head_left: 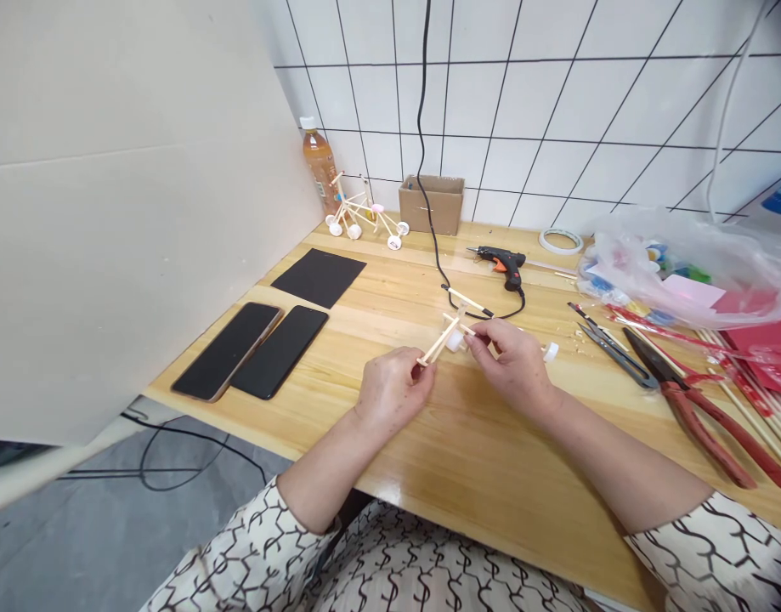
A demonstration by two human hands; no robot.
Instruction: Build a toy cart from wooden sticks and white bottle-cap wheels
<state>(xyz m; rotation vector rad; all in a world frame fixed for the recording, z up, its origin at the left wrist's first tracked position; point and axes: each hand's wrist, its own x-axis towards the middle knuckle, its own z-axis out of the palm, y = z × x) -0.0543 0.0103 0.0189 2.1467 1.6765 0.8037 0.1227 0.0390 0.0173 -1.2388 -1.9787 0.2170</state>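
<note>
My left hand [395, 384] pinches the near end of a small frame of pale wooden sticks [441, 342], raised over the middle of the table. My right hand [508, 355] is closed on a short stick at the frame's right side. A white round cap [455, 341] shows between the two hands, just behind the sticks. Beyond them a pale stick with dark ends [467, 301] lies by the black cord. Another white cap [550, 351] rests just right of my right hand. A black glue gun [501, 262] lies farther back.
Two phones [228, 350] and a black sheet [319, 277] lie at left. A finished stick model [358, 212], bottle [319, 166] and cardboard box [432, 204] stand behind. Tape [560, 241], red-handled pliers [702, 416], snips [616, 355] and a plastic bag [696, 263] are at right.
</note>
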